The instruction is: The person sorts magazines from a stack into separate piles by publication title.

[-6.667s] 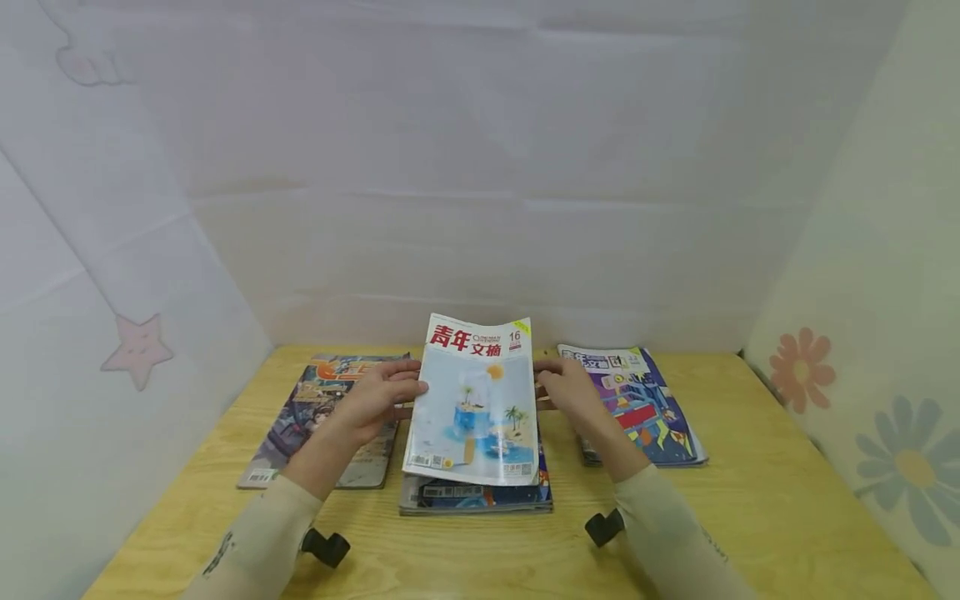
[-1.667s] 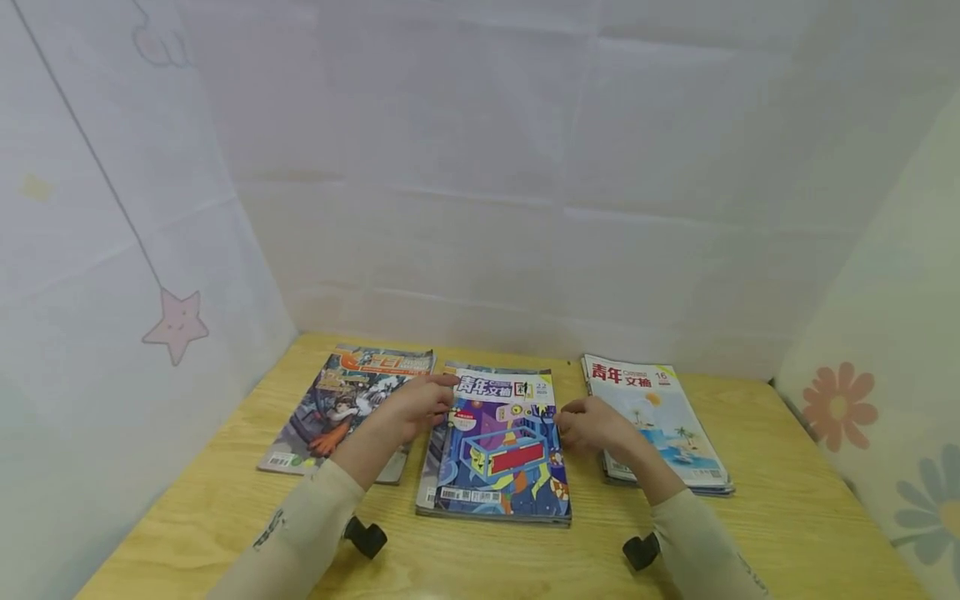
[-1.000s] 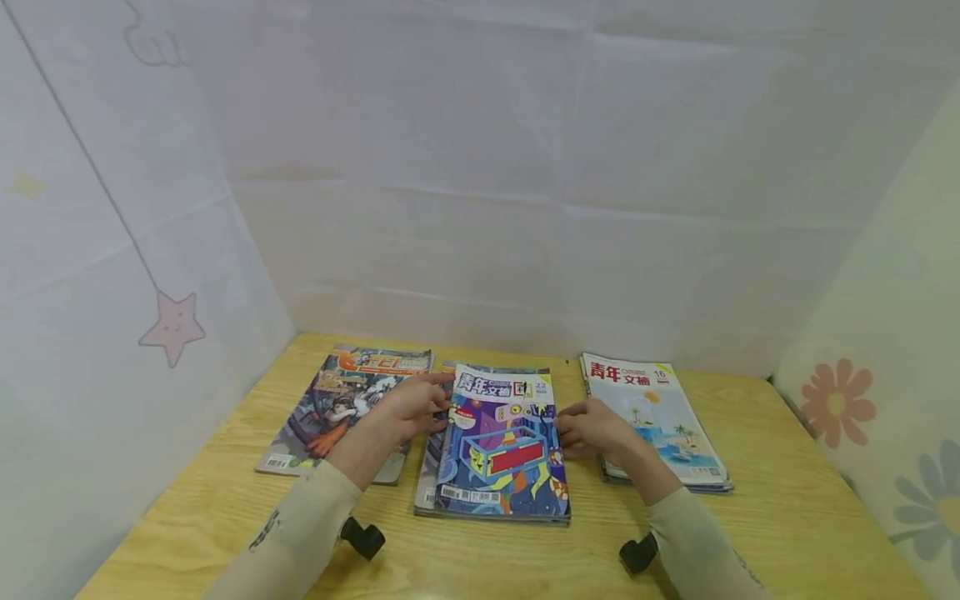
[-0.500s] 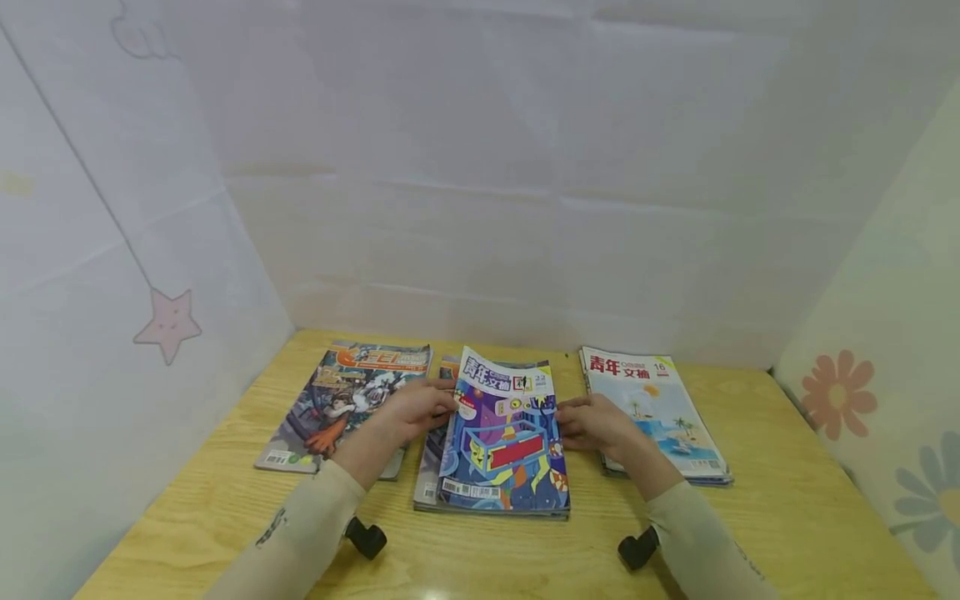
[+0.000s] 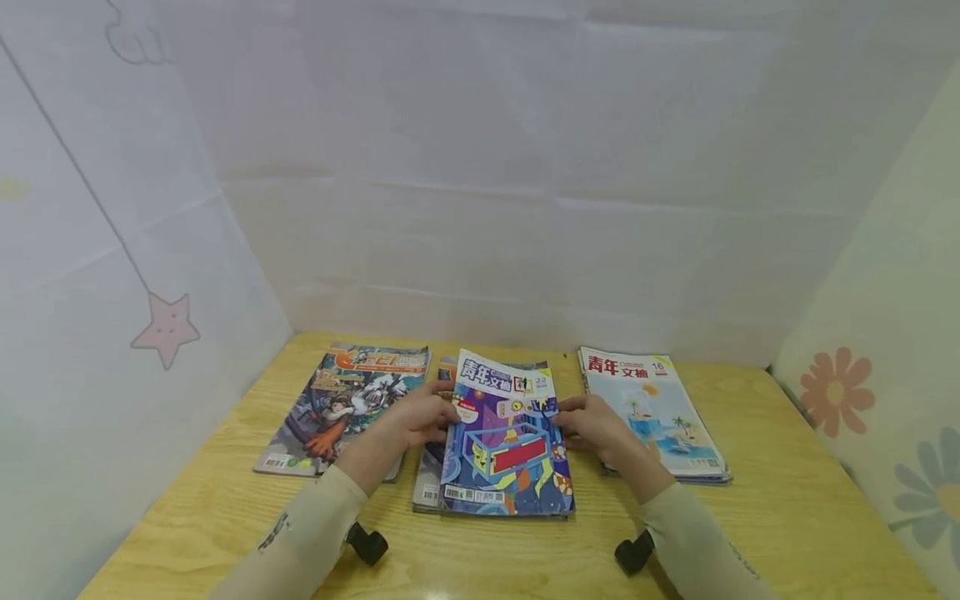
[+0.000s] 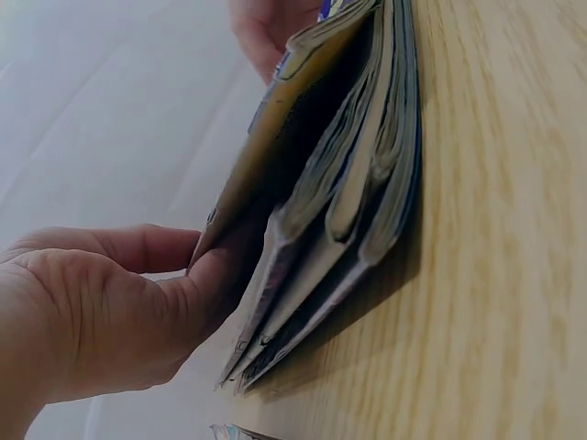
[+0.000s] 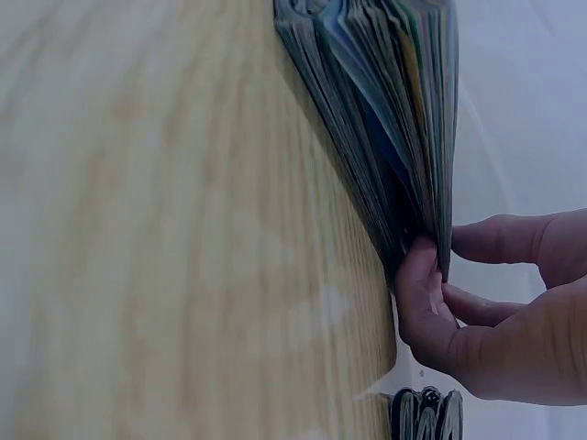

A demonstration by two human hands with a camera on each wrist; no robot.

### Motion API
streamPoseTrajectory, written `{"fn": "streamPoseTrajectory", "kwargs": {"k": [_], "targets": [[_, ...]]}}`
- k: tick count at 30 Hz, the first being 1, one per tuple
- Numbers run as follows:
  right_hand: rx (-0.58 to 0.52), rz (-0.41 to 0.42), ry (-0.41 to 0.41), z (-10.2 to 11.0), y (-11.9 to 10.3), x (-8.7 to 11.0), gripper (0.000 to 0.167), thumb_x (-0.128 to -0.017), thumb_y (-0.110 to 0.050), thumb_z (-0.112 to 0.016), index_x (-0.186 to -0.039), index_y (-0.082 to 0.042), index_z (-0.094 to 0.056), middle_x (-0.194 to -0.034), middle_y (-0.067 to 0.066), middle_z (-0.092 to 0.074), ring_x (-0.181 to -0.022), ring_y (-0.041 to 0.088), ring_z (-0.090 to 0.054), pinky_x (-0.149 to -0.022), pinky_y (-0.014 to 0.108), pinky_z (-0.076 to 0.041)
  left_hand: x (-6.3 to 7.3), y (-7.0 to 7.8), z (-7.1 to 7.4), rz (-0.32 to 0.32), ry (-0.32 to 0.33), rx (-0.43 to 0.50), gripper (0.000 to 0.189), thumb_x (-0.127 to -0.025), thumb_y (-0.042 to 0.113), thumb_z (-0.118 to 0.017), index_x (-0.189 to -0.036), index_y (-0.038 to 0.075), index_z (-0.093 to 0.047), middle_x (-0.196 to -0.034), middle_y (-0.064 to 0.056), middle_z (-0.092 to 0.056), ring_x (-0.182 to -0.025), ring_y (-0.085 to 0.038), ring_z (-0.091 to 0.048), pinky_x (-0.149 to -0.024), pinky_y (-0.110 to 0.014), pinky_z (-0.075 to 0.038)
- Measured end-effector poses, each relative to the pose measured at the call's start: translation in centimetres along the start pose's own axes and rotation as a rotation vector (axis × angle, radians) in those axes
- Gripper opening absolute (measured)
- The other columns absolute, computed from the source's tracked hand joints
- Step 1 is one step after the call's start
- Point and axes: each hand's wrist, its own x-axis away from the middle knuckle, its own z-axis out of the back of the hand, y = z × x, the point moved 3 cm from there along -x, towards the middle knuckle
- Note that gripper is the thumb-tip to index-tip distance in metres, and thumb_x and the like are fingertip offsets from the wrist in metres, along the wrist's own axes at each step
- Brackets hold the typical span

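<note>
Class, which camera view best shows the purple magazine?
The head view: it shows the purple magazine cover-up, almost whole, held by the left hand and right hand. The left wrist view shows it edge-on, raised from the magazines beneath; the right wrist view, mainly its page edges.

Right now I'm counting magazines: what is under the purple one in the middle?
The left hand and right hand have fingers under the purple magazine; several stacked magazines lie below. One cover peeks out at left. Their covers are mostly hidden; I can't count them exactly.
</note>
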Motion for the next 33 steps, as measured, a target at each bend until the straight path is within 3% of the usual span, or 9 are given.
{"fn": "streamPoseTrajectory", "kwargs": {"k": [12,21,28,33], "targets": [[0.061,0.005,0.054,0.6,-0.6,0.6,0.041,-0.097,-0.002,-0.064,-0.136,0.008,-0.057,-0.119,0.021,-0.065,-0.093,0.026,-0.068,-0.074,0.039,-0.06,0.0,0.3,-0.3,0.002,-0.019,0.044,0.086,-0.084,-0.022,-0.055,-0.158,0.007,-0.026,-0.14,-0.03,-0.048,-0.11,-0.042,-0.063,-0.086,-0.053,-0.056],[0.002,0.045,0.043,0.6,-0.9,0.4,0.047,-0.096,-0.002,-0.065,-0.141,0.007,-0.053,-0.123,0.022,-0.065,-0.1,0.028,-0.069,-0.08,0.041,-0.059,-0.6,0.2,0.2,0.01,-0.016,0.098,0.085,-0.085,-0.022,-0.056,-0.159,0.007,-0.026,-0.145,-0.028,-0.047,-0.118,-0.044,-0.059,-0.089,-0.052,-0.055],[-0.217,0.063,-0.038,1.3,-1.3,0.4,0.054,-0.097,-0.005,-0.062,-0.146,0.01,-0.045,-0.13,0.025,-0.061,-0.114,0.036,-0.063,-0.095,0.048,-0.053,-1.0,0.4,0.2,0.006,-0.089,0.157,0.087,-0.087,-0.024,-0.051,-0.162,0.005,-0.017,-0.152,-0.029,-0.037,-0.13,-0.047,-0.049,-0.095,-0.052,-0.053],[-0.352,0.046,-0.115,1.9,-1.6,0.7,0.061,-0.095,-0.002,-0.057,-0.153,0.004,-0.039,-0.136,0.022,-0.058,-0.117,0.034,-0.06,-0.102,0.051,-0.046,-1.4,0.8,-0.1,0.007,-0.097,0.158,0.086,-0.089,-0.023,-0.05,-0.162,0.006,-0.016,-0.148,-0.031,-0.041,-0.123,-0.04,-0.056,-0.087,-0.045,-0.057]]}}
